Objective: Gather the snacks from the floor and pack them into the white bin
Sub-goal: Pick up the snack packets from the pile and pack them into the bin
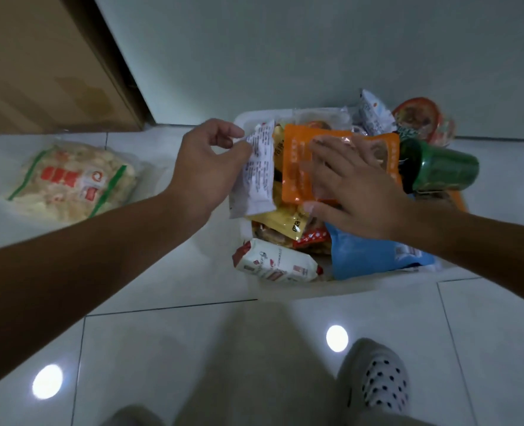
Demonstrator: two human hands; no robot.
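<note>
The white bin (242,118) stands on the tiled floor against the wall, heaped with snack packs. My left hand (205,158) pinches the top edge of a white printed packet (257,173) at the bin's left side. My right hand (356,192) lies flat, fingers spread, on an orange pouch (297,161) atop the pile. A yellow pack (279,219), a blue bag (365,256) and a white-and-red pack (279,265) hang over the near edge. A large clear bag of pale snacks (73,179) lies on the floor to the left.
A green cylindrical can (442,170) lies at the bin's right, with a red-lidded bowl (420,115) behind it. A brown door (48,63) stands at the left. My slippered foot (374,376) is at the bottom right.
</note>
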